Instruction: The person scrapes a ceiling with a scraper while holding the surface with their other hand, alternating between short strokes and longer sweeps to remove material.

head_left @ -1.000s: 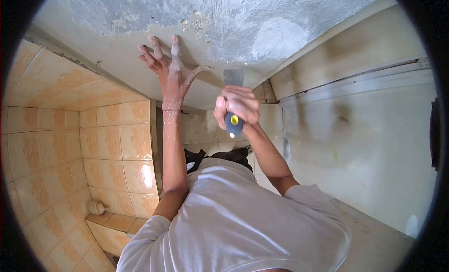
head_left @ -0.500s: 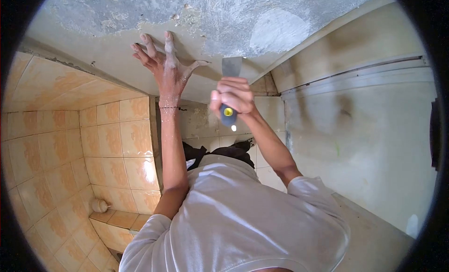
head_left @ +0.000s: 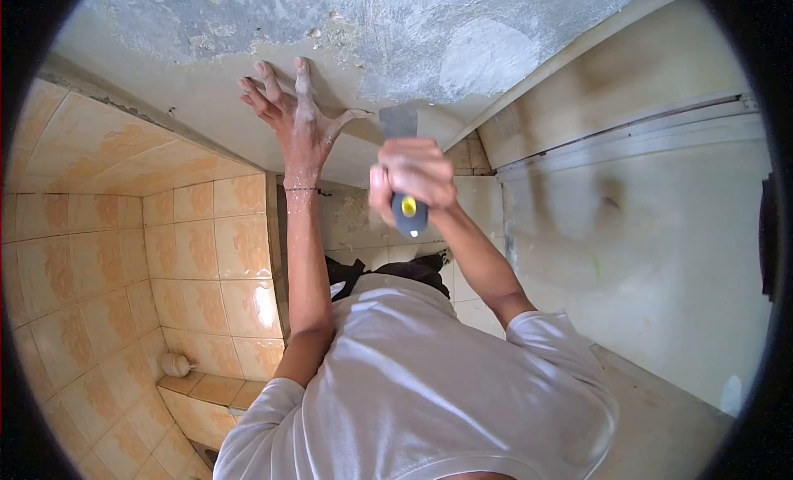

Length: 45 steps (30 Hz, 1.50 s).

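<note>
My left hand (head_left: 301, 121), dusted white, is braced on the wall (head_left: 198, 96) with its fingers spread. In my right hand (head_left: 415, 176) is a putty knife (head_left: 399, 121) with a wide metal blade and a dark grey handle marked with yellow. Its blade points up at the wall, close under the ragged lower edge of a rough grey patch (head_left: 396, 38) where the paint is gone. A paler smooth spot (head_left: 489, 60) shows within that patch, to the right of the blade. The right hand is slightly blurred.
Orange and cream tiles (head_left: 239, 253) cover the recess on the left, where a small round white object (head_left: 176, 364) sits on a tiled ledge (head_left: 206, 387). A pale door-like panel (head_left: 644, 257) stands on the right. Tiled floor (head_left: 475, 315) shows below, past my white shirt (head_left: 429, 381).
The putty knife has tilted, its blade shifting left and slightly down while the handle end moved right and down. My left hand stays in place on the wall.
</note>
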### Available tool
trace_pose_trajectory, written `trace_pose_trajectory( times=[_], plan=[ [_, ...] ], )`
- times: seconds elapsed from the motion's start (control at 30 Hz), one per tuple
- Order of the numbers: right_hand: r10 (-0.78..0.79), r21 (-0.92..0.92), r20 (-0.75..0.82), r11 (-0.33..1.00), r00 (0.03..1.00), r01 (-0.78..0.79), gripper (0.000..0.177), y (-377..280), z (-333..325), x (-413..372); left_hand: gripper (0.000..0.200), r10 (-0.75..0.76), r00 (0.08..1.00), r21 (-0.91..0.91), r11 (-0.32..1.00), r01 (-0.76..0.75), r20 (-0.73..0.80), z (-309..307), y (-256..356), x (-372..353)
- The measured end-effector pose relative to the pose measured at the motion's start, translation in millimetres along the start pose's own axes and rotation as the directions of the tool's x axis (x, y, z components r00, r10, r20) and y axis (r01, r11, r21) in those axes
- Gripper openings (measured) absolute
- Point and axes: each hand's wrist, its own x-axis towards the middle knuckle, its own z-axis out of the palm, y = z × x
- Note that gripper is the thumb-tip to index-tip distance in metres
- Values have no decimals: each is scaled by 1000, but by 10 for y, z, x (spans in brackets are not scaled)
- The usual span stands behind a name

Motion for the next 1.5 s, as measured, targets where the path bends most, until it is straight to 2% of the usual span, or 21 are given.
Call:
trace_pose_trajectory(
  times=[0.13,0.23,0.3,0.4,0.43,0.5,0.57,0.67,0.73,0.77,0.83,0.9,1.0,1.03,1.1,1.13,1.23,1.27,1.37,1.43,1.5],
  plan=[
    [88,-23,135,996,987,-86,33,111,30,8,120,-5,1000,12,1000,5,-4,27,6,-3],
    [29,-35,50,999,998,-28,30,-198,131,103,120,2,999,-7,1000,-2,-32,37,-22,19],
    [28,-74,99,997,995,-21,29,-113,68,51,120,-4,1000,11,1000,4,-11,39,-22,-2],
    [300,-158,176,949,937,-274,22,281,-13,-152,120,-18,1000,-10,1000,18,-3,17,-1,0],
    [299,-161,173,949,938,-273,22,218,10,-180,120,-14,1000,-11,1000,14,-3,14,9,-13],
    [46,3,102,999,994,-47,35,-9,127,-133,120,-7,1000,-4,1000,7,-8,25,-19,-2],
    [-41,-1,156,999,987,42,33,-255,134,79,120,-5,1000,-3,1000,5,-19,55,-40,-12],
    [-37,3,72,999,997,37,31,78,124,-113,120,3,1000,-5,1000,-3,-16,33,-33,-29],
    [55,21,309,998,950,-64,30,225,91,-75,120,4,1000,-9,1000,-4,-23,46,-33,4],
    [43,-72,259,997,965,-26,29,125,151,-102,121,7,1000,-11,1000,-7,-28,63,-45,-9],
    [-98,-19,174,995,980,103,27,-66,287,-42,121,6,999,-10,1000,-6,-40,63,-55,12],
    [-61,-2,244,998,968,64,28,-36,196,-21,121,15,1000,-14,1000,-15,-28,29,-29,-11],
    [252,-117,314,967,915,-226,27,342,13,-246,120,4,1000,-18,1000,-3,3,-7,-20,-7],
    [245,-117,315,969,917,-218,27,283,46,-210,120,6,1000,-18,1000,-6,-5,5,-31,3],
    [32,45,303,998,952,-48,21,0,164,-158,119,14,999,-16,1000,-15,-37,55,-51,-15],
    [-32,-60,350,997,936,56,16,-131,195,-150,119,12,999,-20,1000,-12,-34,52,-33,-19],
    [-12,64,390,998,921,-13,14,167,59,-79,118,3,1000,-13,1000,-3,-8,25,-33,-39],
    [141,-51,493,990,858,-133,14,414,-33,-343,118,5,1000,-8,1000,-5,-10,29,-34,-40],
    [95,33,515,991,852,-130,15,164,98,-207,118,-1,1000,-12,1000,1,-5,39,-52,-20],
    [-4,-4,537,1000,844,7,12,-42,195,-155,118,-19,1000,-17,1000,19,10,36,-44,-9],
    [-3,23,526,1000,850,-10,16,113,104,-74,117,18,1000,-25,1000,-18,-22,29,-40,-7]
  ],
)
